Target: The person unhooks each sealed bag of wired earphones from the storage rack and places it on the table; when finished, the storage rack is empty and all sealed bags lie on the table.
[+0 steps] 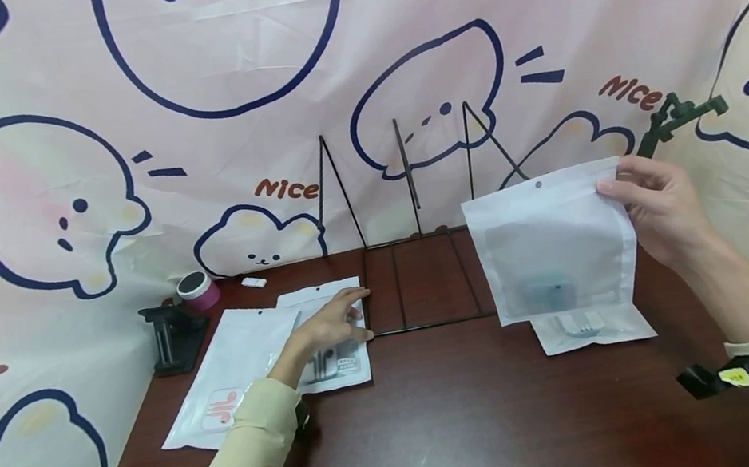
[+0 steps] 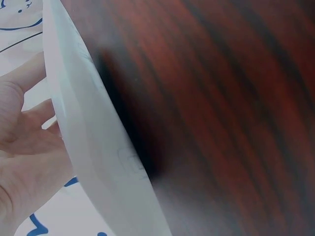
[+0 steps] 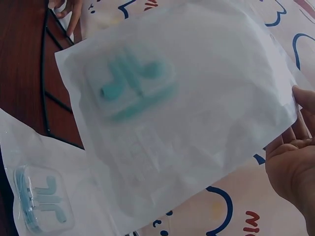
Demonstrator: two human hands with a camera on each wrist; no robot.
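Note:
My right hand [image 1: 664,202] pinches a white zip pouch [image 1: 550,239] by its upper right edge, thumb on the front. Teal earphones in a case [image 3: 133,83] show through the film. Behind its lower end is a second pouch [image 1: 596,333], also with cased earphones [image 3: 47,199]. On the left, my left hand [image 1: 330,325] lies over a smaller pouch [image 1: 356,377], fingers spread apart and reaching its right edge beside the rack. In the left wrist view, a white pouch [image 2: 93,132] hides those fingertips. A larger white pouch [image 1: 246,345] lies under the left forearm.
A black wire rack [image 1: 425,328] with upright prongs stands at the back middle of the brown table [image 1: 441,433]. At the back left are a black stand [image 1: 172,340], a pink-purple jar [image 1: 198,292] and a small white piece [image 1: 253,282]. A green clamp arm [image 1: 680,115] rises at the right.

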